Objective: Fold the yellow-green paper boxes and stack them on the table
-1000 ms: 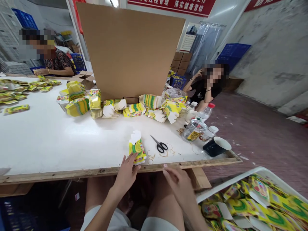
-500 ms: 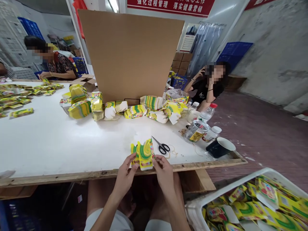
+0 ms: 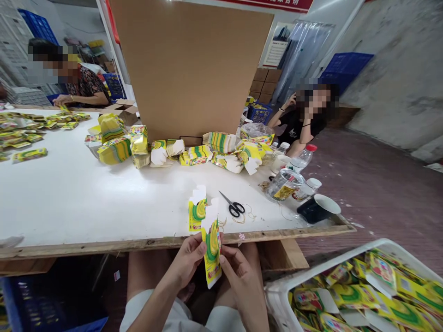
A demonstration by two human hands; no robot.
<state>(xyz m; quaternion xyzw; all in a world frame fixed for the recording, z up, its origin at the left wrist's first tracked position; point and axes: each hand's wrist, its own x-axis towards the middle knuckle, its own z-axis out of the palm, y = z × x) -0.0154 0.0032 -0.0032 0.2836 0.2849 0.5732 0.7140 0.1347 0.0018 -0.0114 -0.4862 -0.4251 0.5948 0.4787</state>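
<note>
Below the table's front edge, my left hand (image 3: 188, 260) and my right hand (image 3: 238, 272) pinch one flat yellow-and-green carton (image 3: 212, 251) from either side, holding it upright over my lap. Its white flaps stick up at the top. A small stack of the same cartons (image 3: 197, 213) stands on the white table (image 3: 69, 198) just beyond my hands. Black scissors (image 3: 232, 206) and some loose rubber bands (image 3: 247, 213) lie to the right of that stack.
A white crate of cartons (image 3: 360, 295) sits at my lower right. More carton piles (image 3: 221, 150) lie before a tall cardboard sheet (image 3: 194, 69). Jars (image 3: 285, 184), a bottle (image 3: 301, 159) and a dark cup (image 3: 316, 210) crowd the table's right corner. Two other people sit nearby.
Both hands have lifted one carton off the stack and drawn it back off the table toward my lap. One second ago my right hand was empty below the edge.
</note>
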